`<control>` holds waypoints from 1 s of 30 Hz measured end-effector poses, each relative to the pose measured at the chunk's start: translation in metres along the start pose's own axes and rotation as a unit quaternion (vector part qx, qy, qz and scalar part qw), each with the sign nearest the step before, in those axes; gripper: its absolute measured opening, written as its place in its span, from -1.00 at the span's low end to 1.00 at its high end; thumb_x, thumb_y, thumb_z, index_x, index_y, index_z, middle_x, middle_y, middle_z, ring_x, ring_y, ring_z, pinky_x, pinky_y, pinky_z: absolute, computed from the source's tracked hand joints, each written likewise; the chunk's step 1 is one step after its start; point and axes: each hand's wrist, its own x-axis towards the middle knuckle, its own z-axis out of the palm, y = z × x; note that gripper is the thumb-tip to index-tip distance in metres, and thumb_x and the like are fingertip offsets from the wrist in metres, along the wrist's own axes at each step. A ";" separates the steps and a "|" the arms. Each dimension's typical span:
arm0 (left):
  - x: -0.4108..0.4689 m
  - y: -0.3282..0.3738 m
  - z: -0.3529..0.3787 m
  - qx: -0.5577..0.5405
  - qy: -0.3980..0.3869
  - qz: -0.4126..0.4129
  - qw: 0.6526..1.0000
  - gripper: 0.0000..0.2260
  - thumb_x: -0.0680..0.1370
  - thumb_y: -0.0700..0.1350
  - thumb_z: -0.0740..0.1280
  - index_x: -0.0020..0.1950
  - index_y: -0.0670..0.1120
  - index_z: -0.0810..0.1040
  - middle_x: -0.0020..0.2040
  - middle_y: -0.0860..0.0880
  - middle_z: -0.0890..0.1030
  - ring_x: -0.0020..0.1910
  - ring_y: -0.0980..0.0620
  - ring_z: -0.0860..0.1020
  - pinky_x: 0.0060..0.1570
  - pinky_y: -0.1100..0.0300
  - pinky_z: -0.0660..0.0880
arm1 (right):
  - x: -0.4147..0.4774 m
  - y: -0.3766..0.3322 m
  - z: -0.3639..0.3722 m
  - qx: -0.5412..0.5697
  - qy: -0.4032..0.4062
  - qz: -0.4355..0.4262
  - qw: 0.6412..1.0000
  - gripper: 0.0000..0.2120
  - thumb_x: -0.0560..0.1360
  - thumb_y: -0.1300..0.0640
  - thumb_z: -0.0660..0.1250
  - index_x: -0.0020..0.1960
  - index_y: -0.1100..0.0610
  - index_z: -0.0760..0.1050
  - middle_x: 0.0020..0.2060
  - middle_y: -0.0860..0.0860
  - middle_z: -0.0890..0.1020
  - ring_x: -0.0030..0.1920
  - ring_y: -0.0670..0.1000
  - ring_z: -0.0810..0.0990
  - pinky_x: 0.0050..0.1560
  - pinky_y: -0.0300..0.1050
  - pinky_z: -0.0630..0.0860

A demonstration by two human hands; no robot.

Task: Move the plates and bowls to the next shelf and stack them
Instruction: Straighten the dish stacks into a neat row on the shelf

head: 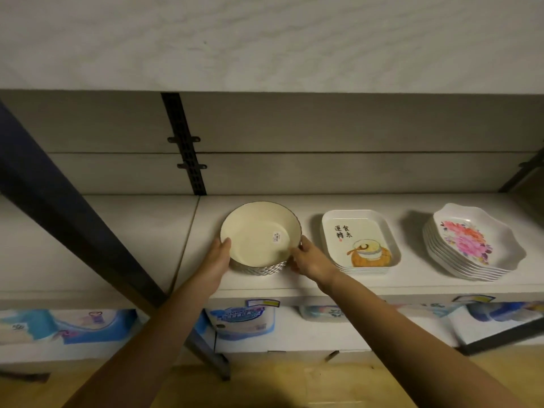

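The cream bowl stack (pixel 259 240) sits squarely between left hand (pixel 218 256) and right hand (pixel 310 260), fingers (pixel 304 242) gripping its opposite sides.

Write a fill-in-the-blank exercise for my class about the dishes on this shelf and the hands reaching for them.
1. The shelf carries ____ stacks of dishes.
2. The left hand and right hand hold the bowls, the stack farthest to the ____.
3. The rectangular plates stand ____ the bowls and the flowered plates.

Missing words: three; left; between
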 end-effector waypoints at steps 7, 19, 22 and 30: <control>-0.004 0.004 0.016 0.059 0.052 0.038 0.996 -0.59 0.62 -0.12 0.06 0.47 -0.17 0.17 0.45 -0.20 0.29 0.39 -0.15 0.31 0.34 0.04 0.28 | -0.007 0.000 -0.019 -0.033 0.003 0.004 0.999 -0.65 0.53 0.06 0.20 0.26 0.18 0.33 0.07 0.14 0.53 0.14 0.16 0.52 0.31 0.19 0.40; -0.069 0.010 0.112 0.260 0.042 0.457 0.850 -0.80 0.53 -0.28 0.16 0.05 -0.18 0.54 0.01 -0.09 0.60 0.00 0.04 0.53 0.06 0.15 0.49 | -0.017 0.050 -0.164 -0.081 0.255 -0.089 0.959 -0.65 0.53 0.28 0.22 0.31 0.24 0.39 0.27 0.18 0.46 0.21 0.09 0.49 0.27 -0.05 0.43; -0.070 -0.007 0.153 0.319 0.021 0.395 0.862 -0.72 0.57 -0.23 0.18 0.28 -0.17 0.42 0.23 -0.10 0.51 0.19 -0.02 0.48 0.20 0.14 0.41 | -0.017 0.067 -0.185 -0.100 0.175 -0.006 0.979 -0.52 0.56 0.18 0.22 0.44 0.22 0.22 0.39 0.18 0.36 0.31 0.15 0.44 0.29 0.00 0.37; -0.061 -0.018 0.201 0.378 0.064 0.175 0.907 -0.68 0.63 -0.14 0.02 0.31 -0.29 0.32 0.16 -0.25 0.56 0.08 -0.11 0.56 -0.02 0.17 0.47 | -0.011 0.086 -0.188 -0.122 0.056 0.018 0.991 -0.60 0.56 0.13 0.20 0.37 0.19 0.33 0.29 0.18 0.50 0.20 0.21 0.53 0.23 0.17 0.47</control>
